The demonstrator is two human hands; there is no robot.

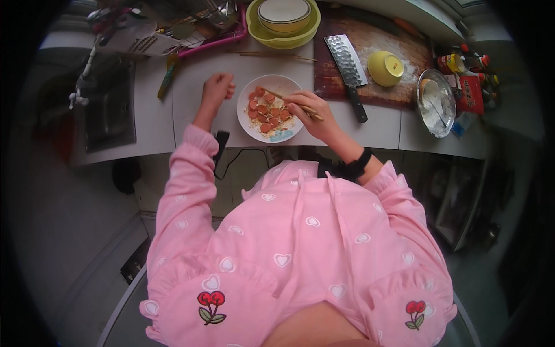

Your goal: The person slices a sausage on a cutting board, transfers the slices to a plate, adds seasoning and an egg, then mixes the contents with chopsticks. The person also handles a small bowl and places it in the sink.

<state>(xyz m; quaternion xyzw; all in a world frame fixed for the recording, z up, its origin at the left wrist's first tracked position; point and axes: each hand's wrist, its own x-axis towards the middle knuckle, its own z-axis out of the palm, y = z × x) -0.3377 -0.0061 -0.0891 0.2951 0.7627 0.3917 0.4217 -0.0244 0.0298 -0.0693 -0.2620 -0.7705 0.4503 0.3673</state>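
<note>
My right hand (312, 113) holds a pair of wooden chopsticks (277, 94), with their tips among the food in a white bowl (243, 124). Inside the bowl lie several round orange-red sausage slices (262, 118) over pale shreds. The chopstick tips touch or nearly touch a slice near the bowl's far left side. Just left of the bowl, my left hand (218, 89) hovers with its fingers curled in and nothing visible in them. A teal pattern marks the bowl's near inner side.
A cleaver (347, 60) and an overturned yellow bowl (381, 69) rest on a floured wooden cutting board (336, 21). Farther right are a metal bowl (437, 102) holding white powder and several bottles. A green basin (253, 26), spare chopsticks (277, 55) and a sink (110, 117) lie beyond and left.
</note>
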